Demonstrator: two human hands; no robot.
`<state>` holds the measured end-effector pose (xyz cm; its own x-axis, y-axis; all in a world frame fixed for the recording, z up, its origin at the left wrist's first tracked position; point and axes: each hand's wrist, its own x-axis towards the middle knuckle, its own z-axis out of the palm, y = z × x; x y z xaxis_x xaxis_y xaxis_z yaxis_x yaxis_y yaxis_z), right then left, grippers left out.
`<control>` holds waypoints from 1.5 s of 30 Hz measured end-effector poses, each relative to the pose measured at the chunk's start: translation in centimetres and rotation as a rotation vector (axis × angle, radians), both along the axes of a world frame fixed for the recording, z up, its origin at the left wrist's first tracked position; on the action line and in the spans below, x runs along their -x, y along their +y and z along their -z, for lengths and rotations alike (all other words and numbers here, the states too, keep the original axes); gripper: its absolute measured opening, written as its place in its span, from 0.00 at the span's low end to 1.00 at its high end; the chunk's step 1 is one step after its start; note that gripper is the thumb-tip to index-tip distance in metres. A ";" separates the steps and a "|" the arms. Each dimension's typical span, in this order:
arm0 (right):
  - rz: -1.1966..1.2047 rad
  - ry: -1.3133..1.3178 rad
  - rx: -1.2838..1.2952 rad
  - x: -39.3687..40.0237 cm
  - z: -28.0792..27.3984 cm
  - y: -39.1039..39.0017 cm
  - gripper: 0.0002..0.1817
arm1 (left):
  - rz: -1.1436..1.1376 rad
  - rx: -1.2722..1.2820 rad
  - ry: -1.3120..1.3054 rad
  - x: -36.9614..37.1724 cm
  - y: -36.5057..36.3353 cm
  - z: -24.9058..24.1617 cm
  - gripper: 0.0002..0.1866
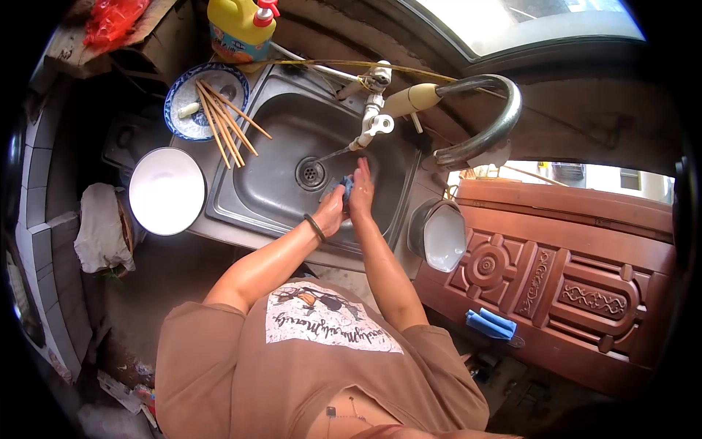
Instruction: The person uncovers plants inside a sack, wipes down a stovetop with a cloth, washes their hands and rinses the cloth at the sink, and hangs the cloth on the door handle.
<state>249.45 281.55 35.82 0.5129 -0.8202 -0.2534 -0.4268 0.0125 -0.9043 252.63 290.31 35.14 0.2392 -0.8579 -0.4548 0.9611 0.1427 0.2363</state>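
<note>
My left hand [331,209], with a dark band at its wrist, is closed around part of a small blue cloth [347,187] over the sink. Against the other side of the cloth lies my right hand [362,192], its fingers stretched out straight. Both hands are over the near right part of the steel sink [267,175]. Water runs from the white tap [369,124] towards the drain [311,174]. Part of the cloth is hidden between the palms.
Left of the sink are a white bowl [167,192] and a blue-rimmed plate [175,95] with several chopsticks [219,121] jutting over the basin. A yellow jug [241,29] stands behind. Stacked bowls [442,234] sit at right, near a carved wooden door [541,282].
</note>
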 end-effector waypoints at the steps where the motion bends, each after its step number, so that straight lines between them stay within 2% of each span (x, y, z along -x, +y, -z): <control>1: 0.016 -0.019 -0.070 0.3 0.3 0.2 0.25 | -0.023 0.001 -0.030 0.4 -0.5 1.3 0.21; 2: 0.031 -0.039 -0.137 0.5 0.6 0.9 0.26 | -0.047 0.004 -0.061 0.6 -1.4 3.7 0.22; 3: -0.051 -0.034 -0.071 0.4 -0.3 2.5 0.26 | -0.077 0.012 -0.092 0.1 -2.3 5.1 0.22; 4: -0.129 -0.032 -0.004 0.3 -1.3 4.1 0.27 | -0.086 -0.001 -0.055 -1.6 -1.9 4.5 0.25; 5: -0.254 0.036 0.185 0.8 -0.9 5.5 0.26 | -0.086 -0.062 0.018 -2.4 -1.5 3.5 0.25; 7: -0.262 -0.063 0.113 0.6 -1.8 5.9 0.25 | -0.096 -0.140 0.100 -3.0 -0.9 2.0 0.24; 9: -0.135 -0.051 0.163 -0.2 -0.5 2.6 0.24 | -0.041 -0.015 -0.045 -0.7 -1.3 3.3 0.23; 11: 0.041 -0.019 0.147 -0.6 1.2 -1.5 0.24 | 0.010 -0.049 0.041 -0.1 -0.3 -0.9 0.21; 13: -0.049 0.014 0.077 0.2 2.8 -0.5 0.24 | -0.065 0.001 -0.014 0.0 -1.7 3.4 0.21; 15: -0.238 -0.078 0.242 0.6 2.1 3.8 0.23 | -0.166 -0.072 -0.028 -2.3 -1.4 3.7 0.21; 16: -0.221 -0.082 0.002 -0.3 -3.4 7.0 0.25 | -0.122 -0.258 0.075 -4.1 -1.4 2.5 0.21; 19: -0.152 -0.150 -0.062 -0.6 -0.3 3.1 0.25 | -0.016 -0.109 -0.046 -2.0 -1.2 3.4 0.21; 20: -0.095 -0.092 0.035 -1.1 -0.4 1.1 0.24 | -0.013 -0.118 -0.090 -1.0 -1.4 2.0 0.20; 21: 0.104 -0.150 -0.180 -2.0 -1.1 -0.4 0.23 | -0.118 -0.059 -0.051 -0.1 -1.2 0.2 0.20; 23: 0.088 -0.047 -0.173 -0.4 2.1 -1.6 0.23 | -0.013 -0.064 -0.067 -0.5 -1.2 0.1 0.20; 25: -0.135 -0.074 -0.014 0.3 1.0 2.9 0.24 | -0.145 -0.062 -0.064 -2.0 -1.8 3.8 0.20; 26: -0.197 -0.064 0.032 0.1 -1.5 5.5 0.25 | -0.189 -0.187 0.049 -3.4 -1.1 2.9 0.17; 27: -0.250 -0.093 0.077 0.2 -2.0 6.6 0.25 | -0.042 -0.083 -0.004 -5.1 -0.8 3.9 0.17; 29: -0.206 -0.125 0.019 -0.6 -1.5 4.9 0.24 | -0.076 -0.053 0.019 -2.7 -0.3 4.4 0.19; 31: -0.128 -0.085 0.090 -1.7 -0.1 0.6 0.23 | -0.087 -0.060 -0.098 -1.1 -1.1 2.3 0.21; 32: -0.025 -0.059 0.055 -1.6 1.7 -1.4 0.23 | -0.110 -0.049 -0.043 -0.8 -0.6 -0.2 0.20; 35: -0.042 -0.076 -0.169 -0.7 0.1 1.8 0.24 | -0.128 -0.074 -0.068 -2.0 -1.1 1.5 0.21; 36: -0.241 -0.074 0.096 -0.1 -0.3 3.9 0.24 | -0.082 -0.067 -0.020 -3.0 -1.2 4.9 0.22; 37: -0.334 -0.113 0.175 0.6 -0.3 5.7 0.24 | -0.123 -0.241 0.116 -4.7 -1.0 2.9 0.21; 39: -0.344 -0.082 0.471 0.5 -0.8 5.4 0.22 | -0.059 -0.087 0.151 -4.2 -0.5 3.3 0.21; 41: -0.216 -0.017 0.204 0.8 0.0 1.5 0.20 | 0.024 0.062 0.177 -3.0 1.0 1.7 0.21; 42: -0.152 0.017 0.073 1.5 0.8 -0.9 0.19 | 0.070 0.005 0.177 -3.2 2.4 -0.7 0.21; 44: -0.236 0.182 0.374 3.8 4.2 -4.7 0.16 | 0.073 -0.018 0.112 -3.4 2.9 2.3 0.20; 45: -0.202 0.163 0.320 4.3 3.8 -5.1 0.15 | 0.069 -0.029 0.083 -3.8 3.3 2.7 0.20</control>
